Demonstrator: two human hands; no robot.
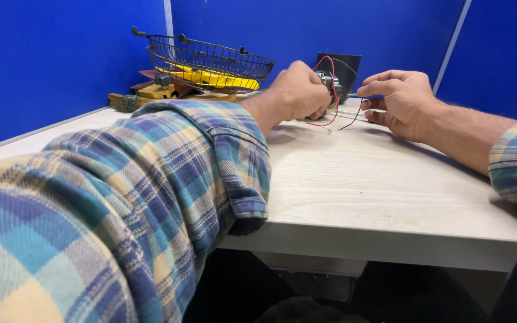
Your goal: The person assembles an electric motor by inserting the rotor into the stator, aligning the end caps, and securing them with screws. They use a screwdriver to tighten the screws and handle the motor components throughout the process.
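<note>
My left hand [300,90] is closed around a small metal motor-like part [329,81] at the far side of the pale wooden desk [360,185]. A red wire [332,96] and a black wire [351,122] loop out of that part. My right hand [399,101] pinches a thin blue-handled tool or wire end [357,96] just right of the part, with the tip pointing at it. The hand's fingers hide much of the part. Both arms wear plaid sleeves.
A dark wire basket [210,60] holding yellow items stands at the back left, with wooden and yellow pieces [157,91] beside it. A black box [345,69] sits behind the hands. Blue partition walls [61,54] enclose the desk.
</note>
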